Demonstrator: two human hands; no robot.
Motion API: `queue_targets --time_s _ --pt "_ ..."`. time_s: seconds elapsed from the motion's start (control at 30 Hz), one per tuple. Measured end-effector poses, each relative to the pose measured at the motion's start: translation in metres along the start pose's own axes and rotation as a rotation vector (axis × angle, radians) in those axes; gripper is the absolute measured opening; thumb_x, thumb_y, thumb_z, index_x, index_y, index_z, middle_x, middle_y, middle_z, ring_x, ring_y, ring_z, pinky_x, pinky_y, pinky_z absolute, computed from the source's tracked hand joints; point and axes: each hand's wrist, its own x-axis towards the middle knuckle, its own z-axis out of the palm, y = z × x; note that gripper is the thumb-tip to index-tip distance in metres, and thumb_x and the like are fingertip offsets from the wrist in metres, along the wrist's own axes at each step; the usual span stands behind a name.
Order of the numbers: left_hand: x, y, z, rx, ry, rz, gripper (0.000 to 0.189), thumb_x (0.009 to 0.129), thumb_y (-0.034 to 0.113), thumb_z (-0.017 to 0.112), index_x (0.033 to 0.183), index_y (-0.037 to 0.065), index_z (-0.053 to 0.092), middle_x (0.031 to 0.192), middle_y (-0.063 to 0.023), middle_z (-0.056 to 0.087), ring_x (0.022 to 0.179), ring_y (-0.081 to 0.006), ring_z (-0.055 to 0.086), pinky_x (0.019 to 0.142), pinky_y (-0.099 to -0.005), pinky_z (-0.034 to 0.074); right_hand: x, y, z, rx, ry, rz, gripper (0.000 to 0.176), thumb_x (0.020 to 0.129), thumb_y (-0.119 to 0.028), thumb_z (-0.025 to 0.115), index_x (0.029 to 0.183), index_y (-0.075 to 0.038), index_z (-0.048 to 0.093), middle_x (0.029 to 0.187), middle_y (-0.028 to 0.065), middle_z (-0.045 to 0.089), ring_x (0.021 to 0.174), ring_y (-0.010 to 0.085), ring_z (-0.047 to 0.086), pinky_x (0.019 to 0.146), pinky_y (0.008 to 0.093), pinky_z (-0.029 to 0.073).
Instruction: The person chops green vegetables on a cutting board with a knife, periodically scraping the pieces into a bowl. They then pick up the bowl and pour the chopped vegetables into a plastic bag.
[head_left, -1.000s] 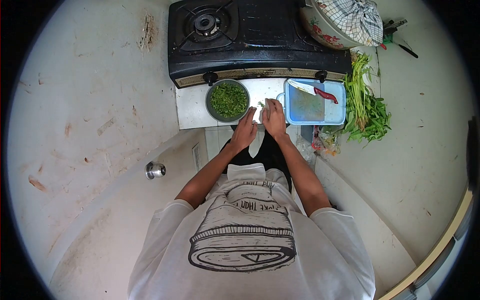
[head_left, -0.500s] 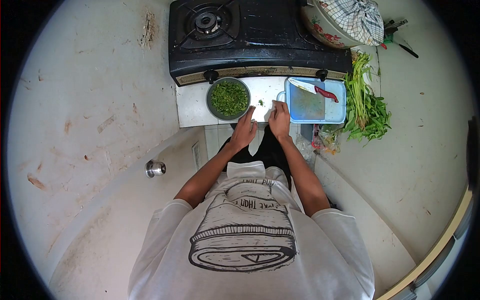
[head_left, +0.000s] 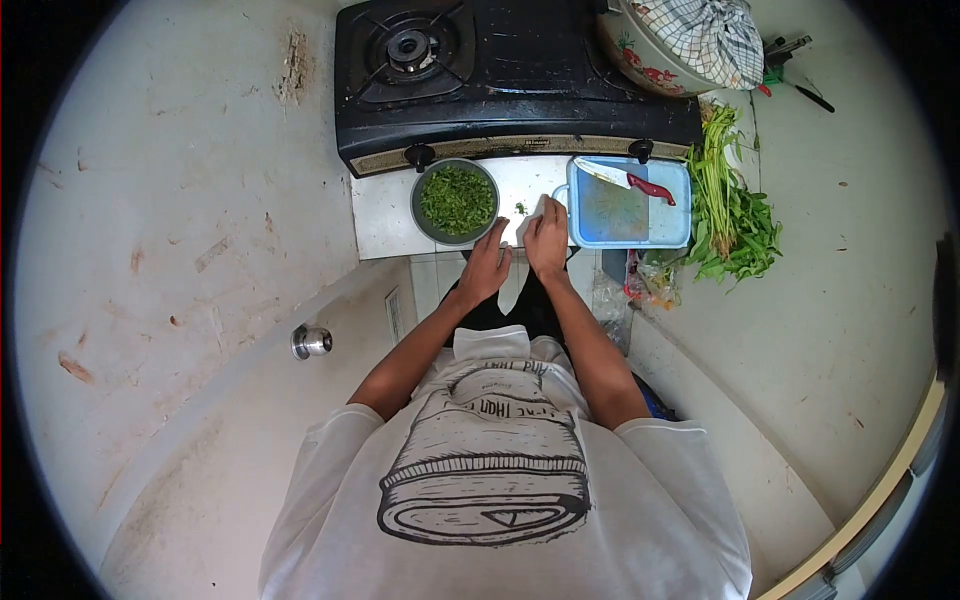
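A dark round bowl [head_left: 414, 213] filled with chopped green leaves [head_left: 457, 200] stands on the white counter ledge. My left hand [head_left: 487, 264] is at the ledge's front edge, its outstretched fingertips right by the bowl's lower right rim; it holds nothing. A few small green bits [head_left: 521, 208] lie on the ledge between my hands. Just right of them is my right hand [head_left: 546, 240], fingers extended over the ledge and nothing visible in them. Beside it sits a light blue tray [head_left: 664, 232], with a red-handled knife [head_left: 652, 188] lying across its far side.
Behind the ledge stands a black gas stove [head_left: 520, 110]. A large pot [head_left: 650, 60] wrapped with a checked cloth [head_left: 705, 35] is on its right side. Leafy green stems [head_left: 722, 200] lie right of the tray. A door knob [head_left: 312, 342] is at left, a plastic bag [head_left: 655, 280] below the tray.
My right hand has shifted slightly left, toward the green bits, and its fingers have straightened. My left hand stays near the bowl, a touch lower. The bowl, tray and knife have stayed in place.
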Motion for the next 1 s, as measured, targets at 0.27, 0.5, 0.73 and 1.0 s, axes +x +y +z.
queue_targets --time_s 0.27,0.5,0.73,1.0 --pt "0.002 0.005 0.004 0.011 -0.008 0.021 0.058 0.098 0.005 0.057 0.153 -0.004 0.037 0.152 -0.0277 0.046 0.144 -0.0439 0.042 0.123 -0.0488 0.033 -0.005 -0.005 0.010 0.034 -0.094 -0.086 0.044 0.091 -0.002 0.057 0.133 0.011 0.058 0.130 0.0317 0.060 0.124 0.0455 0.058 0.109 0.0473 0.048" --pt "0.005 0.006 0.003 0.032 -0.015 -0.004 0.054 0.100 0.008 0.055 0.151 -0.004 0.040 0.153 -0.0277 0.046 0.144 -0.0438 0.042 0.124 -0.0488 0.031 0.035 -0.004 -0.005 0.049 -0.095 -0.089 0.045 0.088 0.000 0.059 0.133 0.006 0.061 0.131 0.0276 0.062 0.125 0.0420 0.058 0.109 0.0464 0.049" --pt "0.006 0.003 0.002 0.032 -0.018 0.006 0.055 0.101 0.008 0.055 0.152 -0.004 0.038 0.153 -0.0276 0.046 0.144 -0.0441 0.042 0.124 -0.0486 0.032 0.028 0.002 -0.006 -0.098 -0.293 -0.281 0.045 0.091 -0.005 0.062 0.135 0.000 0.063 0.137 0.0236 0.059 0.130 0.0380 0.057 0.108 0.0435 0.052" --pt "0.007 0.002 0.002 0.006 -0.019 0.005 0.057 0.099 0.004 0.055 0.153 -0.003 0.038 0.153 -0.0280 0.046 0.144 -0.0445 0.042 0.123 -0.0484 0.033 0.017 -0.002 -0.014 -0.167 -0.367 -0.389 0.045 0.095 -0.012 0.063 0.139 -0.003 0.062 0.139 0.0207 0.058 0.129 0.0368 0.057 0.107 0.0438 0.052"
